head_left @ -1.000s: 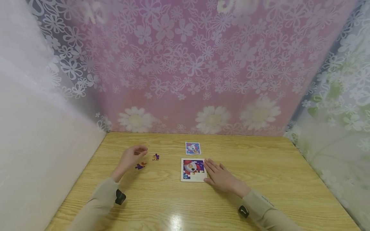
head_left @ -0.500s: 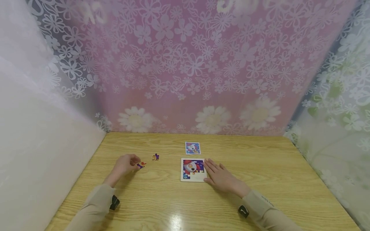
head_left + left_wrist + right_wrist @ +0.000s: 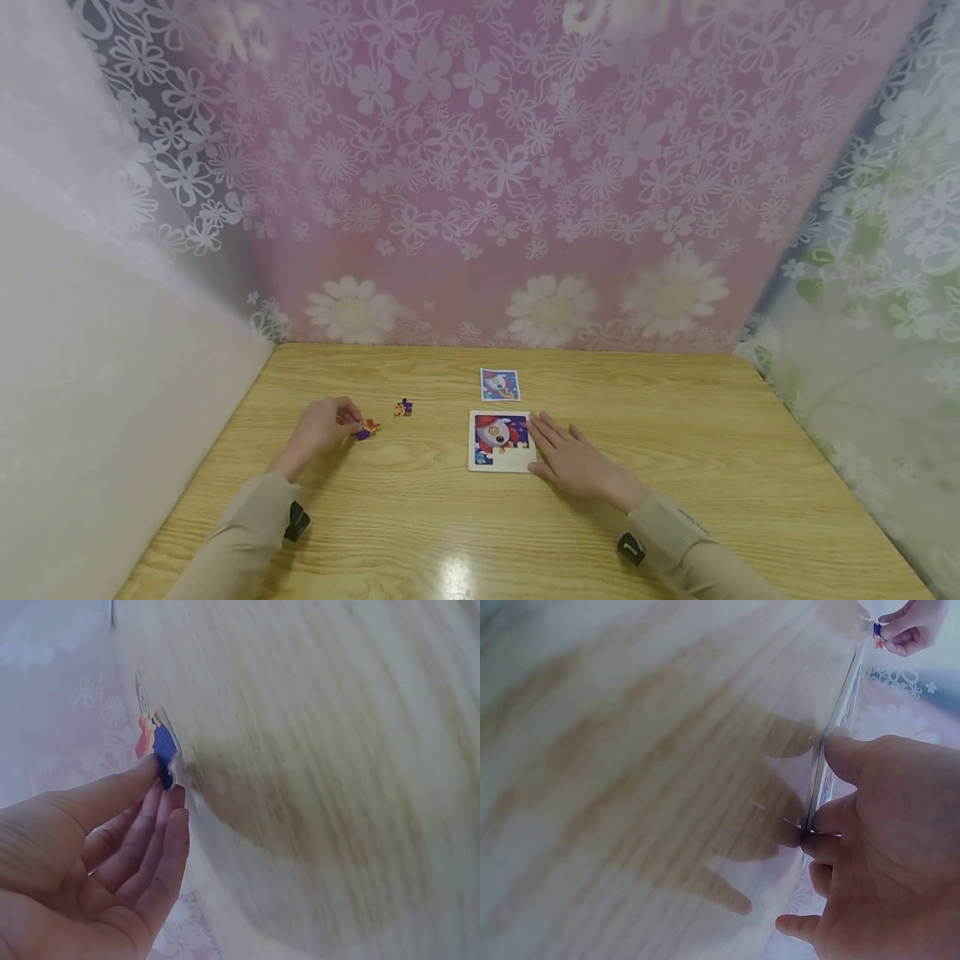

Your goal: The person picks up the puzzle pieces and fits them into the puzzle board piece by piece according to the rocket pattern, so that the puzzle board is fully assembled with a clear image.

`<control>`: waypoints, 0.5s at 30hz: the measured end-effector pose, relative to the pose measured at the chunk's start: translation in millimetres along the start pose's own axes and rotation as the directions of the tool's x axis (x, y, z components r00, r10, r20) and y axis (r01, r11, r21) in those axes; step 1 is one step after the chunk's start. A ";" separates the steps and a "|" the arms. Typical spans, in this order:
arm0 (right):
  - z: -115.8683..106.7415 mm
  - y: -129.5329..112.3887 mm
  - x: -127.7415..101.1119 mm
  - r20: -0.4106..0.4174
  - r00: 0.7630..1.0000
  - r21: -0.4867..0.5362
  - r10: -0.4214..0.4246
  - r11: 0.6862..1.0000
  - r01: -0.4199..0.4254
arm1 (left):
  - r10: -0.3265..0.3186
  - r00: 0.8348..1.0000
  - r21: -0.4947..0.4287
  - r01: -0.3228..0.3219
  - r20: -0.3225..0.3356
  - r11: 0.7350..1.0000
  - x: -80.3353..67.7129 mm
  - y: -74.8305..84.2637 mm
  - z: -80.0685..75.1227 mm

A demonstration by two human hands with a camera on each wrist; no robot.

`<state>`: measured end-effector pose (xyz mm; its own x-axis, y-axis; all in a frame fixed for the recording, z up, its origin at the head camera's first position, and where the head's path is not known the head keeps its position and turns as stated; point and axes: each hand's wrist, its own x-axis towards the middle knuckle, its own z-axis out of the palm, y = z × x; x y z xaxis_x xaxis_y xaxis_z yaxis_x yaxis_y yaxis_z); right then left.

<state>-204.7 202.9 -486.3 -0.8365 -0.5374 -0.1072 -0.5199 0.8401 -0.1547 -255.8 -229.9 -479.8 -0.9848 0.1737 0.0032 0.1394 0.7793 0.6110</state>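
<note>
Your left hand (image 3: 322,425) pinches a purple puzzle piece (image 3: 367,429) between thumb and fingertips, low on the left of the wooden desk (image 3: 675,433). A 2nd loose piece (image 3: 403,407) lies just beyond it, to the right. Your right hand (image 3: 573,457) rests flat, fingers straight, against the right edge of the puzzle board (image 3: 501,441). A small picture card (image 3: 499,384) sits farther back.
</note>
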 end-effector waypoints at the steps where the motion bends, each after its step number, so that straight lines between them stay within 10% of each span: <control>1: 0.3 0.1 -0.1 -0.001 1.000 -0.002 -0.003 1.000 0.003 | 0.003 1.000 -0.006 -0.003 -0.005 1.000 0.8 0.0 -0.2; 15: -0.5 0.9 -1.1 0.001 1.000 -0.007 0.000 1.000 0.000 | 0.053 0.999 -0.087 -0.053 -0.003 0.995 12.8 24.9 -5.6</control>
<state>-204.4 204.2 -485.9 -0.8361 -0.5377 -0.1086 -0.5213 0.8405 -0.1475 -265.5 -211.7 -460.2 -0.9764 0.2126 0.0378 0.1815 0.7134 0.6769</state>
